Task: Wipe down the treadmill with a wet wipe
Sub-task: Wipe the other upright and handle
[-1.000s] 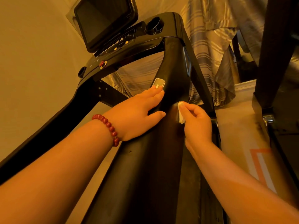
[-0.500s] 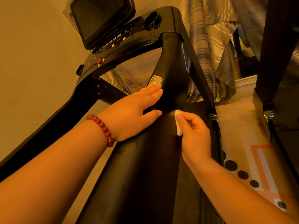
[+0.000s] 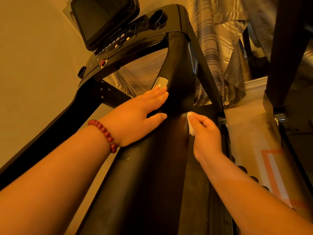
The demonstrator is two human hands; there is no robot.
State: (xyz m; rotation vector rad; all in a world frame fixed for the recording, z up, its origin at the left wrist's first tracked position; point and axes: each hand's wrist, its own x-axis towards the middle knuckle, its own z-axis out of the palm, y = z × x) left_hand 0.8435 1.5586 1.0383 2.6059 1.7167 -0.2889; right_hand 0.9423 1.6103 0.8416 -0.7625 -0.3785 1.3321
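Your right hand [image 3: 205, 133] pinches the wet wipe [image 3: 190, 123] against the treadmill handrail [image 3: 177, 73]; your left hand [image 3: 135, 116] lies flat beside it, below the cup holder [image 3: 156, 19].

The left hand [image 3: 135, 119] lies flat on the handrail [image 3: 160, 175] in the middle, with its fingertips at the lower edge of the small sensor plate [image 3: 161, 83] higher up the rail. The right hand [image 3: 205, 134] is just to its right, pinching the wet wipe [image 3: 190, 124] against the same rail. A bead bracelet [image 3: 103, 132] sits on the left wrist. Above the hands the rail joins the console [image 3: 145, 39]. The screen [image 3: 101, 19] stands on top of it, with a cup holder [image 3: 156, 19] to the screen's right and a round knob [image 3: 103, 63] below the screen. A striped cloth [image 3: 220, 39] hangs behind the treadmill. A wall [image 3: 33, 48] is on the left.
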